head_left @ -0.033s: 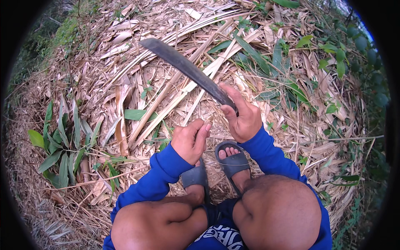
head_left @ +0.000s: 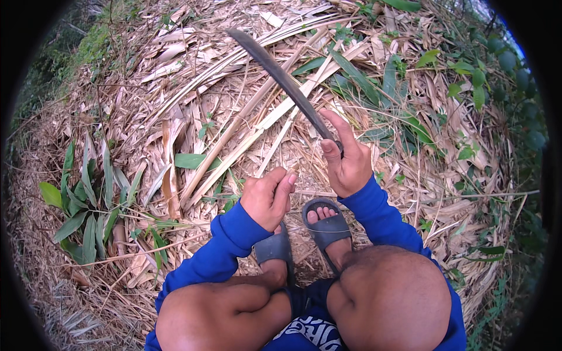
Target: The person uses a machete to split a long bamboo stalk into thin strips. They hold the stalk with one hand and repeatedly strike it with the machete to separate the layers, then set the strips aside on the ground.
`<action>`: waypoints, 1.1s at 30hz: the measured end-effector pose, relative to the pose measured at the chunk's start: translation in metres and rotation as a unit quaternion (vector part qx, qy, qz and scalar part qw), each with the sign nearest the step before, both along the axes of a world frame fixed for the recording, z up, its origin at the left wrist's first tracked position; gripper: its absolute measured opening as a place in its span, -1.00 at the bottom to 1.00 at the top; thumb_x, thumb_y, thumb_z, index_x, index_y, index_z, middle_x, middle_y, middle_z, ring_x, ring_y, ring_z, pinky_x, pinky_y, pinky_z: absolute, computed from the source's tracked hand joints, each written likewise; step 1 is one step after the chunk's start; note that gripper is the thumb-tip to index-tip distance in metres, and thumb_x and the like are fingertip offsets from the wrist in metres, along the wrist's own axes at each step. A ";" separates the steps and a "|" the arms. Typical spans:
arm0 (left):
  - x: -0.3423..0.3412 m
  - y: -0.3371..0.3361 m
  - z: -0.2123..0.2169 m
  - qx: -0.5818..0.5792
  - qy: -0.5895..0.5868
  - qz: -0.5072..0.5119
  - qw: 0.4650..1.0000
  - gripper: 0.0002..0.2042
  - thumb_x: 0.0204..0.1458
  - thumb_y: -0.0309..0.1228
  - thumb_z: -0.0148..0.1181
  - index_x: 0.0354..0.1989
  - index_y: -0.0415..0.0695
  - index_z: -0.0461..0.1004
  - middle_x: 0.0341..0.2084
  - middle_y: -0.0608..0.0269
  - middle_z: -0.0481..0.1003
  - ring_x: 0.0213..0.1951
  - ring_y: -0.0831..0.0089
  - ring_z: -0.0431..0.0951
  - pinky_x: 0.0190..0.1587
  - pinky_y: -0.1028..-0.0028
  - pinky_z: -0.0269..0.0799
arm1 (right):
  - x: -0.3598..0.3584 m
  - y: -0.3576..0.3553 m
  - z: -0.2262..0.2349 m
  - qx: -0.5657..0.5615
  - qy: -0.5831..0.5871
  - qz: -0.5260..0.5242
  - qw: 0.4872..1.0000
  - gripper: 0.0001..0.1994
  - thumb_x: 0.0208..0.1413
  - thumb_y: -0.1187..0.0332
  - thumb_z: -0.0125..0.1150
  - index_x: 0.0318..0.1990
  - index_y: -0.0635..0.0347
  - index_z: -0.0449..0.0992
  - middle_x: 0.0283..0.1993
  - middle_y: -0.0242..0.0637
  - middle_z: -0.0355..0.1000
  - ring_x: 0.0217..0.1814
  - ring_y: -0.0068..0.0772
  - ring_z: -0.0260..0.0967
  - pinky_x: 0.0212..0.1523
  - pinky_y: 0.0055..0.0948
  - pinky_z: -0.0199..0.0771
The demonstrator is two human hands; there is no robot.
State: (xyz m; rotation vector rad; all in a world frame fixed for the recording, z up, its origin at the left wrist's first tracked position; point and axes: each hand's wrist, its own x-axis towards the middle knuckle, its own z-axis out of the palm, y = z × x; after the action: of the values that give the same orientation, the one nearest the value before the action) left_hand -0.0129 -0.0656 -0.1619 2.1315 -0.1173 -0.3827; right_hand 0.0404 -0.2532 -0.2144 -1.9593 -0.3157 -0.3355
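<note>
You are squatting outdoors on ground (head_left: 175, 88) thickly covered with dry, pale bamboo husks, split strips and straw, with no bare soil showing. Green leafy plants (head_left: 82, 199) grow at the left, and more green foliage (head_left: 468, 88) runs along the far right edge. Your bare knees fill the near part of the view, and both feet sit in dark slide sandals (head_left: 328, 225) just beyond them.

Your right hand (head_left: 348, 161) is wrapped around the handle of a long dark blade (head_left: 281, 79), index finger stretched along it. The blade's long axis runs diagonally: from the grip near the scene's centre right it points away and to the left, its tip ending among the far husks. It appears raised above the litter rather than lying on it, though how high is hard to judge.

Your left hand (head_left: 269, 196) sits just left of the right one, a little nearer, curled into a loose fist with the thumb on top. You cannot tell whether it pinches anything; a thin pale strip (head_left: 275, 146) runs away from it, but contact is unclear.

The handle itself is hidden inside your right palm. The left sandal is partly covered by your left wrist and blue sleeve (head_left: 228, 245). The fisheye rim blacks out the corners
</note>
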 end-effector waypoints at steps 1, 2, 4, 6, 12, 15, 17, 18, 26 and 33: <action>0.001 0.001 0.000 -0.021 0.022 0.006 1.000 -0.81 0.25 -0.46 -0.05 -0.36 -0.25 0.46 -0.70 0.18 0.46 -0.69 0.47 0.48 -0.59 0.45 0.35 | -0.001 -0.005 0.004 0.020 0.041 0.023 0.999 -0.44 0.22 -0.12 0.04 0.24 0.02 0.32 -0.57 -0.17 0.44 -0.64 -0.11 0.43 -0.62 -0.25 0.35; 0.003 0.002 0.001 -0.042 0.044 0.012 0.998 -0.80 0.26 -0.43 -0.04 -0.36 -0.24 0.45 -0.73 0.20 0.45 -0.72 0.46 0.47 -0.60 0.44 0.35 | -0.004 -0.011 0.009 0.040 0.082 0.046 0.995 -0.43 0.23 -0.12 0.03 0.24 0.05 0.32 -0.54 -0.15 0.47 -0.62 -0.10 0.45 -0.60 -0.24 0.36; 0.003 0.002 -0.001 -0.070 0.057 0.024 0.996 -0.80 0.26 -0.41 -0.03 -0.33 -0.25 0.45 -0.74 0.21 0.46 -0.70 0.46 0.47 -0.57 0.44 0.38 | -0.011 -0.011 0.008 0.047 0.069 0.094 0.992 -0.42 0.23 -0.11 0.04 0.24 0.07 0.31 -0.48 -0.13 0.51 -0.56 -0.08 0.49 -0.56 -0.23 0.42; 0.001 0.000 -0.009 -0.085 0.038 0.035 0.995 -0.82 0.26 -0.44 -0.04 -0.27 -0.26 0.46 -0.68 0.20 0.49 -0.63 0.48 0.50 -0.51 0.46 0.41 | -0.016 -0.006 0.003 0.006 -0.028 0.141 0.990 -0.41 0.20 -0.11 0.08 0.25 0.04 0.31 -0.45 -0.13 0.53 -0.52 -0.07 0.52 -0.53 -0.24 0.47; -0.014 0.010 -0.026 -0.070 -0.103 -0.007 0.992 -0.86 0.21 -0.59 -0.09 -0.16 -0.28 0.41 -0.47 0.17 0.50 -0.52 0.51 0.48 -0.44 0.48 0.37 | -0.030 0.002 -0.005 -0.154 -0.069 0.147 0.975 -0.37 0.06 -0.20 0.16 0.28 -0.27 0.32 -0.60 -0.24 0.44 -0.65 -0.20 0.44 -0.65 -0.26 0.42; -0.008 0.011 -0.031 -0.025 -0.108 -0.029 0.993 -0.86 0.18 -0.63 -0.09 -0.17 -0.28 0.41 -0.49 0.19 0.48 -0.51 0.48 0.49 -0.42 0.46 0.39 | -0.030 0.003 -0.004 -0.170 -0.054 0.151 0.972 -0.39 0.08 -0.20 0.13 0.28 -0.33 0.31 -0.65 -0.26 0.40 -0.67 -0.20 0.43 -0.67 -0.24 0.41; -0.005 0.014 -0.030 -0.009 -0.114 -0.019 0.993 -0.88 0.15 -0.61 -0.06 -0.22 -0.27 0.42 -0.55 0.17 0.46 -0.52 0.41 0.49 -0.42 0.40 0.38 | -0.025 0.007 0.007 -0.180 -0.042 0.168 0.968 -0.41 0.11 -0.18 0.11 0.29 -0.34 0.30 -0.65 -0.24 0.40 -0.65 -0.17 0.45 -0.67 -0.20 0.43; -0.004 0.015 -0.030 -0.015 -0.124 -0.009 0.992 -0.90 0.12 -0.57 -0.03 -0.25 -0.26 0.42 -0.59 0.15 0.43 -0.54 0.34 0.48 -0.44 0.33 0.36 | -0.021 0.009 0.006 -0.177 -0.041 0.183 0.966 -0.42 0.12 -0.17 0.10 0.28 -0.31 0.31 -0.64 -0.22 0.41 -0.64 -0.13 0.45 -0.65 -0.18 0.44; -0.002 0.011 -0.015 -0.021 -0.225 -0.089 0.970 -0.65 0.18 -0.17 0.01 -0.23 -0.29 0.42 -0.59 0.01 0.40 -0.52 0.02 0.43 -0.40 0.18 0.32 | -0.019 0.002 0.014 -0.141 0.077 0.237 0.958 -0.59 0.23 -0.08 0.00 0.11 -0.11 0.35 -0.57 0.00 0.45 -0.51 0.17 0.46 -0.47 0.03 0.50; -0.006 0.007 -0.039 0.050 -0.202 -0.041 0.977 -0.65 0.32 -0.33 -0.22 -0.30 -0.33 0.45 -0.52 -0.20 0.45 -0.46 -0.18 0.45 -0.39 0.06 0.33 | -0.023 0.004 0.023 -0.232 0.124 0.212 0.941 -0.61 0.26 -0.03 -0.04 0.11 -0.08 0.34 -0.59 0.04 0.41 -0.50 0.18 0.45 -0.46 0.07 0.46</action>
State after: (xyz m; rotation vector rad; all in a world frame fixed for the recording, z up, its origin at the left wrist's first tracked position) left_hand -0.0192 -0.0590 -0.2008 2.2841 -0.4274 0.0027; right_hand 0.0171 -0.2488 -0.1914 -2.2888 -0.6860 0.2925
